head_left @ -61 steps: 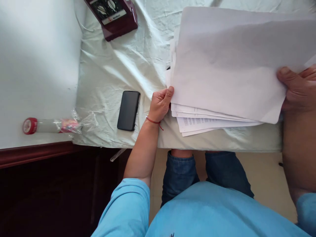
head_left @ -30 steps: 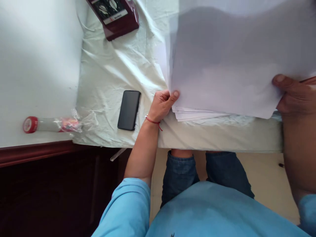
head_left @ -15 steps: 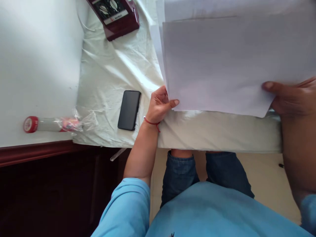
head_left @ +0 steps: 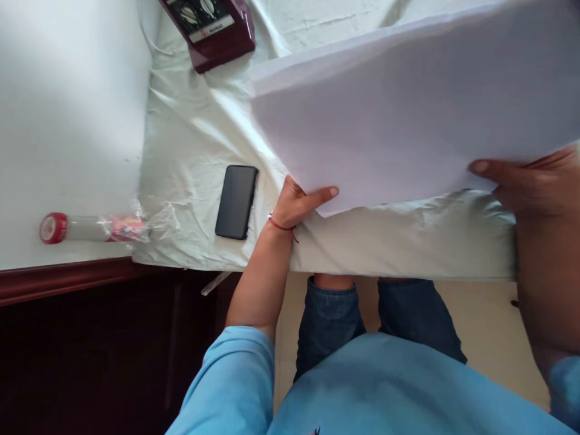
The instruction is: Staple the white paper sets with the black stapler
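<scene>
My left hand [head_left: 296,202] pinches the near corner of the sheaf of paper [head_left: 408,121]; my right hand [head_left: 530,184] grips its other edge, holding it tilted above the cloth-covered worktop [head_left: 203,133]. Loose sheets could slide out. The phone [head_left: 236,202] lies alongside; the maroon device's [head_left: 212,27] label is unreadable.

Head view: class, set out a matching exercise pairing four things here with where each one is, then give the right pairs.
Things:
1. stack of paper
2. phone
3. maroon device
4. red-capped bottle

Places:
A. lying on the bare white surface, far left
B. at the top edge, on the cloth
C. held by left hand and right hand
D. flat on the cloth beside the left wrist

Pairs: 1-C, 2-D, 3-B, 4-A
</scene>
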The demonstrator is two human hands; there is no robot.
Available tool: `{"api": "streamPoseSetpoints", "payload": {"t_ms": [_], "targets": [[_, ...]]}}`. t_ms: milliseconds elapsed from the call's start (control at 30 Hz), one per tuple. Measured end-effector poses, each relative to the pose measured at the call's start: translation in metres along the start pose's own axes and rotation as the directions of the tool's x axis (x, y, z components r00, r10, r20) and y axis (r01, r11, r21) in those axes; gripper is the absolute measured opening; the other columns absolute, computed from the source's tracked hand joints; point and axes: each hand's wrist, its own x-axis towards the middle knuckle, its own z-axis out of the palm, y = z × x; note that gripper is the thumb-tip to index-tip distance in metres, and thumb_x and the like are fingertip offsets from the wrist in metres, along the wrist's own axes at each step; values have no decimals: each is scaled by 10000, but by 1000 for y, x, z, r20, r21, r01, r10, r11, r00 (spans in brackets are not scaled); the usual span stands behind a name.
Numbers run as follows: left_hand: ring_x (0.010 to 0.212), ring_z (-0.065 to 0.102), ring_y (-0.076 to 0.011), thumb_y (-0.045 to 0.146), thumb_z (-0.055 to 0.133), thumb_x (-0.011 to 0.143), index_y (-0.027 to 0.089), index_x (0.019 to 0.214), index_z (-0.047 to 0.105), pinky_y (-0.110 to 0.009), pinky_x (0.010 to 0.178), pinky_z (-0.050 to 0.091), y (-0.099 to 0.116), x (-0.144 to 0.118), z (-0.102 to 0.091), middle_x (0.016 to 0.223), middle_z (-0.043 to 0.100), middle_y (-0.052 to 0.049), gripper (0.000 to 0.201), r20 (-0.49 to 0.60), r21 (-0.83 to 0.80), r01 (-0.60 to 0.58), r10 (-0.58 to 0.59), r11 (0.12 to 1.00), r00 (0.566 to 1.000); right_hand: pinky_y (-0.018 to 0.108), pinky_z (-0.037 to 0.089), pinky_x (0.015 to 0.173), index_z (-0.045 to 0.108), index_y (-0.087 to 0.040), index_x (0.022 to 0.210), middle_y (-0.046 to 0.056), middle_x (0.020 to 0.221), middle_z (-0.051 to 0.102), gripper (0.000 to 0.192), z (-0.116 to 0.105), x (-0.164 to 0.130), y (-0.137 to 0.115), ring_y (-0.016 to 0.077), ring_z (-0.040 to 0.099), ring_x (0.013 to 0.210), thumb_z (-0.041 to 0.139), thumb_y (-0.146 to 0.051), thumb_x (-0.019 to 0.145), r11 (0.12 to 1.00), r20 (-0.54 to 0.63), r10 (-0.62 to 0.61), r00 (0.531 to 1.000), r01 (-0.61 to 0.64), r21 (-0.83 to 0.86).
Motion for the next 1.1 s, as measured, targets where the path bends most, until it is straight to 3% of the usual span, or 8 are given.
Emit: {"api": "streamPoseSetpoints", "payload": {"t_ms": [100, 200, 367, 533, 700, 900, 1000, 1100], "targets": [[1100, 753, -276, 705, 969, 675, 234, 1113, 762, -444, 1018, 640, -5, 0, -3, 1134, 766, -79, 676, -40, -20, -26, 25, 999, 999, 416, 383, 1185, 668, -241, 927, -19, 1139, 651, 402, 1, -1, -5, 214, 558, 1282, 874, -444, 647, 996, 98, -74, 992, 68, 62], [1027, 753, -261, 772, 871, 768, 215, 996, 767, -426, 955, 654, 0, 4, 0, 986, 749, -67, 611, -38, 12, -6, 6, 1000, 999, 436, 398, 1175, 666, -235, 978, 1, 1175, 638, 475, -3, -4, -2, 229, 572, 1251, 885, -461, 622, 998, 87, 24, 996, -19, -55], [939, 738, -220, 566, 869, 895, 198, 989, 811, -375, 864, 660, 14, 5, 11, 963, 778, -66, 385, -18, 53, 5, -4, 999, 1000, 407, 406, 1159, 664, -228, 997, -6, 1074, 640, 409, -2, -2, 7, 203, 580, 1216, 854, -383, 670, 996, -10, 8, 1000, -9, -90], [895, 718, -198, 579, 939, 807, 242, 928, 797, -373, 882, 620, 10, 3, 6, 877, 729, -14, 385, -109, 21, -119, 120, 993, 987, 403, 422, 1125, 651, -257, 941, -26, 1056, 638, 346, -4, -1, 5, 178, 605, 1149, 832, -394, 680, 998, 97, -54, 994, 50, 43], [918, 696, -241, 621, 850, 887, 269, 947, 848, -413, 860, 576, 19, 11, -1, 934, 763, -65, 357, 111, 132, -186, 172, 974, 979, 387, 474, 1045, 666, -233, 889, -11, 1087, 657, 325, -14, -1, 9, 172, 626, 1049, 843, -376, 658, 992, 88, -6, 996, 17, -126], [868, 658, -225, 637, 783, 931, 265, 971, 849, -391, 806, 547, 19, 10, 1, 897, 740, -55, 379, 110, -3, -177, 176, 984, 978, 369, 452, 1101, 662, -230, 872, -30, 1042, 662, 335, -9, 2, 14, 166, 632, 1089, 857, -356, 631, 991, 44, -65, 997, 59, 120], [823, 654, -178, 563, 827, 924, 235, 1041, 848, -316, 726, 507, 18, 10, 3, 922, 743, -54, 348, 133, -24, -155, 157, 988, 978, 401, 481, 1068, 647, -197, 823, -15, 1007, 663, 389, -13, 0, 18, 174, 648, 1019, 872, -426, 603, 999, 4, 19, 1000, -19, -25], [777, 629, -158, 552, 822, 940, 207, 868, 822, -305, 715, 480, 17, 11, 4, 843, 734, -35, 352, 173, 59, -179, 167, 982, 971, 429, 484, 1071, 670, -172, 924, 17, 1127, 662, 476, -17, -4, 23, 207, 633, 1107, 870, -463, 606, 980, -57, 65, 996, -74, -183]]}}
